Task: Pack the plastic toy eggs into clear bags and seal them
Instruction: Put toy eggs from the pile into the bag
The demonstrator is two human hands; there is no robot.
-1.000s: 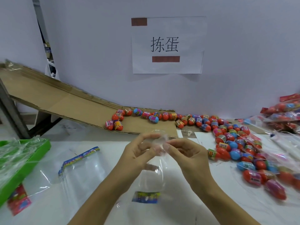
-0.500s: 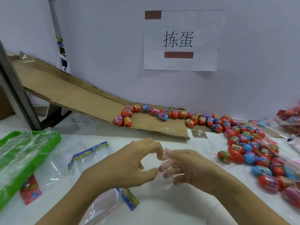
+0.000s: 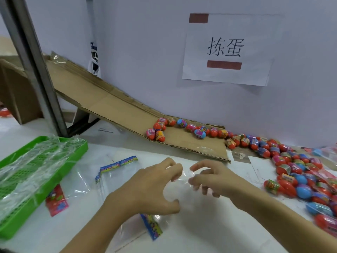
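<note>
- Head view, hands: the left hand and right hand meet over the white table, fingers curled, each pinching the thin mouth of one clear bag; the film is almost invisible, so exact contact cannot be told.
- Head view, bag: its printed header strip lies on the table below the left wrist. No egg can be seen inside it.
- Head view, supply: loose toy eggs are heaped to the right, near the right hand; more rest at the foot of the cardboard ramp. Spare bags lie just left of the hands, beside a green tray.
- Judgement, step in hand: opening the mouth. Rub the two layers apart between thumb and finger, hold one lip with the left hand, and free the right to fetch eggs.
</note>
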